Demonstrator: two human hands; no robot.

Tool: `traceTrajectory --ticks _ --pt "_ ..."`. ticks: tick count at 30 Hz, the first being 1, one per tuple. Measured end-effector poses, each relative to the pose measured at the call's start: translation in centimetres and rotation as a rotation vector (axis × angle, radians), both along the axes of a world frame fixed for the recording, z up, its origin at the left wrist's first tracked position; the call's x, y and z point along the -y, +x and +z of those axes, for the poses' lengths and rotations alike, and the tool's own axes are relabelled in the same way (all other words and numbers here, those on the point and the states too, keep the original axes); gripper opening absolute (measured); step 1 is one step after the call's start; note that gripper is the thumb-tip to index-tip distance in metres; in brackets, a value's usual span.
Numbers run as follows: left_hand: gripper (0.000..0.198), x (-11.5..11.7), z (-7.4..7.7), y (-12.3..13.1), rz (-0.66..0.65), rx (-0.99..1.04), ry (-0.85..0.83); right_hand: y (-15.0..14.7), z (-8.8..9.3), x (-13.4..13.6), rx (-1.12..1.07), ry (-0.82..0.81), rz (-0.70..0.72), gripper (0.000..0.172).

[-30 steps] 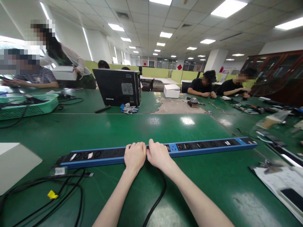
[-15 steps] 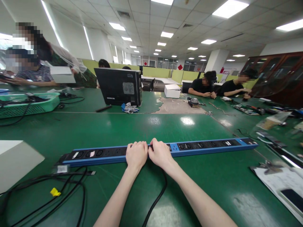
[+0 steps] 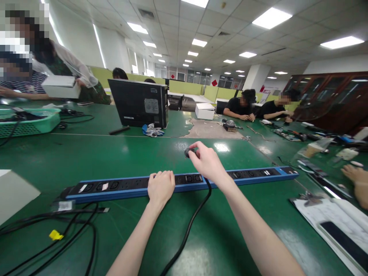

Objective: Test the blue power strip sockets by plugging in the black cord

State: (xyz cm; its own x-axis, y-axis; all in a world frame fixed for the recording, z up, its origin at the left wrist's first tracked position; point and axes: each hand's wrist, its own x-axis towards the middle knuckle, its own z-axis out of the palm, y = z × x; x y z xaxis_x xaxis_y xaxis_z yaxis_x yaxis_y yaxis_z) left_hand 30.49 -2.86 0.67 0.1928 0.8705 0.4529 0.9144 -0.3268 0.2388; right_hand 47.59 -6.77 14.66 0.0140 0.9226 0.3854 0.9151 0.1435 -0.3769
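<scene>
A long blue and black power strip [image 3: 126, 185] with several sockets lies across the green table. My left hand [image 3: 161, 185] is closed over its middle, the fingers curled over the far edge and partly hidden. Above and beyond the strip, my right hand [image 3: 207, 160] pinches a black plug [image 3: 189, 153] between thumb and fingers, apart from the sockets. A black power cord [image 3: 192, 222] hangs from beneath the right hand, crosses the strip and runs to the near edge of the view.
Looped black cables [image 3: 93, 230] and a white box [image 3: 15, 195] lie left. Ahead stand a black computer case [image 3: 138, 103] and gloves [image 3: 153, 130]. A clipboard [image 3: 324, 218] with a phone lies right, near another person's hand [image 3: 356, 178]. Other people sit or stand around the table.
My right hand has lifted from the strip with the plug and moved up and away from my left hand. My left hand still grips the strip. Another person's hand has appeared at right.
</scene>
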Motion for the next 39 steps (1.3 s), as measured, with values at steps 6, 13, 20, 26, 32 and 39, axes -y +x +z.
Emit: traceTrajectory --ticks 6,13,20,26,32,39 --pt "0.053 -0.2 -0.4 0.0 0.006 -0.012 0.022 7.9 -3.6 2.2 -0.213 -0.262 -0.045 0.034" --pt "0.052 -0.4 -0.8 0.0 0.009 0.013 0.013 9.7 -7.8 2.9 -0.027 -0.233 -0.094 0.023" --pt "0.053 -0.4 -0.9 -0.3 -0.002 0.030 0.011 8.8 -8.1 1.7 0.209 -0.219 -0.075 0.016" --pt "0.053 -0.4 -0.9 -0.3 0.005 0.045 -0.005 7.8 -8.2 1.1 0.329 -0.271 -0.109 0.017" --pt "0.050 -0.5 -0.9 -0.4 -0.002 0.039 0.016 6.3 -7.6 0.5 0.436 -0.311 -0.113 0.015" --pt "0.047 -0.8 -1.6 -0.1 0.003 -0.001 0.091 5.7 -8.4 1.6 0.549 -0.228 -0.141 0.014"
